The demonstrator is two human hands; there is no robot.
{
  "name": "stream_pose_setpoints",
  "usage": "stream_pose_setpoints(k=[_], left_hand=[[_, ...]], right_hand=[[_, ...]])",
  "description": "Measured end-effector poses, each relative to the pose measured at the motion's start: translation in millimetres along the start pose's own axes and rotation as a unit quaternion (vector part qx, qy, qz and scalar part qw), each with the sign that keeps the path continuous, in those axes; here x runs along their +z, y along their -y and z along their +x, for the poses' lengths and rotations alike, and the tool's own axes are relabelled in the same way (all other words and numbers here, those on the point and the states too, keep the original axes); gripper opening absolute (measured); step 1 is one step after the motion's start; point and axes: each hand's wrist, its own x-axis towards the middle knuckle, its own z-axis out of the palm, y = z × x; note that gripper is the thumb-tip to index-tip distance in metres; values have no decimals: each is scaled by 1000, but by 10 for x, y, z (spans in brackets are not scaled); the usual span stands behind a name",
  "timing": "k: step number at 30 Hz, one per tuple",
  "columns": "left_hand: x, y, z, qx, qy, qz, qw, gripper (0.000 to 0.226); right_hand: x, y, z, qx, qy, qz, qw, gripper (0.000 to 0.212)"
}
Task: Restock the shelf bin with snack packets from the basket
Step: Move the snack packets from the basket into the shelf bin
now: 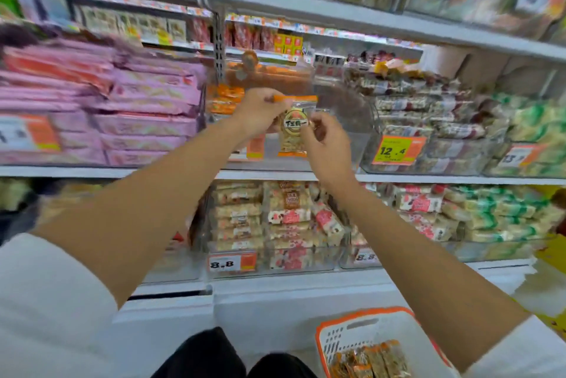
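Pinching an orange-edged snack packet (294, 128) in both grips, left hand (260, 111) at its top corner, right hand (327, 139) at its side, a person held it just in front of the clear shelf bin (346, 108).

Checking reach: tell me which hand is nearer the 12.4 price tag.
Right. The right hand: just left of the 12.4 price tag; left hand: farther left, beyond the snack packet.

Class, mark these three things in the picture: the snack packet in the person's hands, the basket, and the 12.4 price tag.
snack packet (294, 126): head view, the round label at its middle.
basket (384, 335): head view, its white back wall.
12.4 price tag (395, 151): head view, the printed digits.
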Motion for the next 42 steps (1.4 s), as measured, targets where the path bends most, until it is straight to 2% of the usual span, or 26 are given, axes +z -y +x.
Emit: stream_pose_setpoints(k=[3,5,7,10,12,14,18,22,25,28,31,33,36,38,42], left_hand=[[-371,-197,210,29,-52,0,998,7],[-574,-226,317,51,-68,39,996,7],[-739,-159,394,56,-62,93,992,11],[-917,29,450,58,-20,210,976,15],[-975,121,461,68,4,292,954,15],[-979,155,463,73,22,361,929,16],[-950,161,507,86,35,546,832,15],[-981,309,517,47,83,631,770,13],[-982,398,518,55,82,652,752,12],[-973,362,490,75,71,645,757,15],[-939,294,430,92,27,625,775,22],[-864,242,365,105,-24,583,805,24],[-643,157,230,140,-92,459,873,14],[-407,101,104,153,-87,368,913,10],[227,98,-158,128,-30,284,950,16]], right_hand=[[224,284,416,-5,15,37,999,13],[378,387,624,1,31,34,999,23],[523,393,747,18,66,24,997,36],[698,303,797,54,162,-2,985,26],[769,238,807,68,211,-12,975,24],[786,213,814,71,245,-40,966,32],[775,238,850,90,298,-94,946,41],[809,279,894,131,362,-117,915,29],[872,250,909,154,368,-91,912,36],[888,206,907,135,336,-121,924,45],[852,186,854,96,262,-92,956,34],[780,197,773,75,182,-38,980,21],[598,212,568,25,46,12,999,17],[449,183,418,8,-11,26,1000,11],[107,-5,47,30,-44,23,998,7]])
